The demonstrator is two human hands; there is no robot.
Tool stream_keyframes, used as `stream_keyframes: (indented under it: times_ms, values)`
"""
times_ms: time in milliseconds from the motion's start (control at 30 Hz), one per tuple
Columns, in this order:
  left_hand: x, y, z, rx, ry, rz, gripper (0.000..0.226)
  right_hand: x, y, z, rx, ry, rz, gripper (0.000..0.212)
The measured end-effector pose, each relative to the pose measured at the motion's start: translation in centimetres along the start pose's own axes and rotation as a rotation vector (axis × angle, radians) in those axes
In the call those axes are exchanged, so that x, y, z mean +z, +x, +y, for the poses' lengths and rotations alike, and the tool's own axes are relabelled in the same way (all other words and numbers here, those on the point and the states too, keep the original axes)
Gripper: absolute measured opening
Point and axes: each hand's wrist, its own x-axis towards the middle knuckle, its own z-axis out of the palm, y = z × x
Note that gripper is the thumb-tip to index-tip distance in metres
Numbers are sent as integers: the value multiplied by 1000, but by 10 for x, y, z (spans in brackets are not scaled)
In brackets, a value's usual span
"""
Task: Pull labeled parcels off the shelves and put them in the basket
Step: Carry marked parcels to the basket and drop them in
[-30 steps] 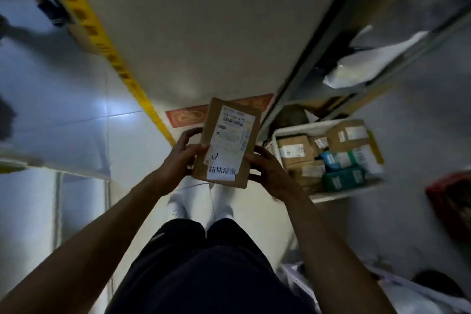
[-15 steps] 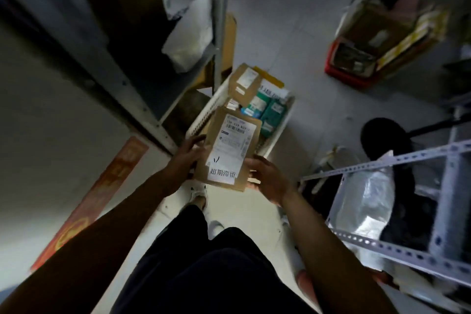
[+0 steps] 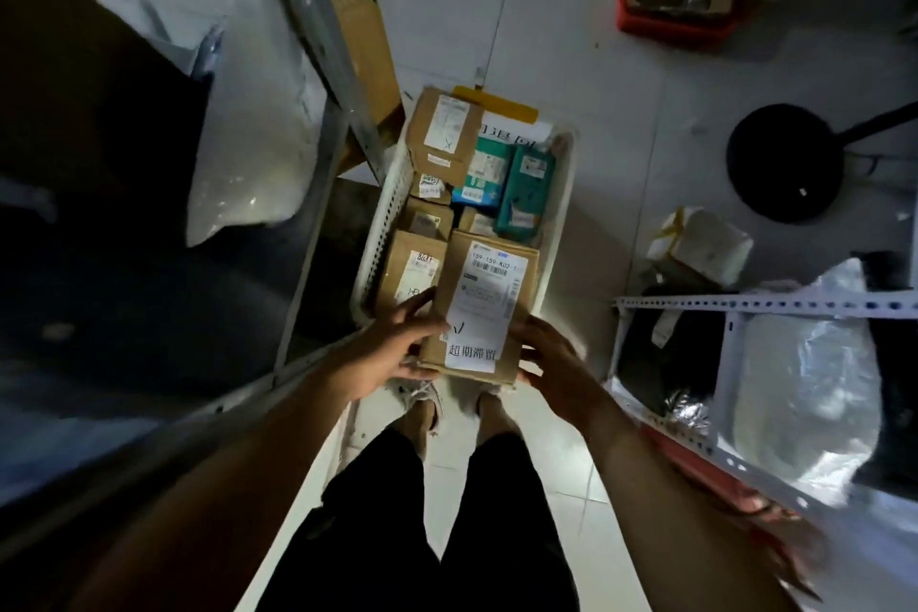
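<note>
A flat brown cardboard parcel [image 3: 516,283] with a white shipping label and a handwritten tick is held between both hands, over the near end of the basket. My left hand [image 3: 392,353] grips its left edge, fingers curled round the side. On the right edge, my right hand [image 3: 551,358] grips the lower corner. The white plastic basket [image 3: 382,219] stands on the floor just ahead of my feet. It holds several labeled parcels: brown boxes [image 3: 442,134] and teal packets [image 3: 526,189].
A metal shelf upright [image 3: 318,80] with a white bag [image 3: 253,134] stands at left. To the right, a white perforated shelf [image 3: 765,303] holds plastic-wrapped parcels. A red crate [image 3: 670,25] and a black round stool [image 3: 785,164] are on the tiled floor beyond.
The view has swung from the wall toward the floor. The parcel in both hands has come down and forward over the near end of the basket.
</note>
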Motion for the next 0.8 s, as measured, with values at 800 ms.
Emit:
stream_keyframes:
  times_ms: [800]
  values:
    - [-157, 429, 15, 80, 124, 621, 37, 61, 502, -22, 164, -69, 135, 33]
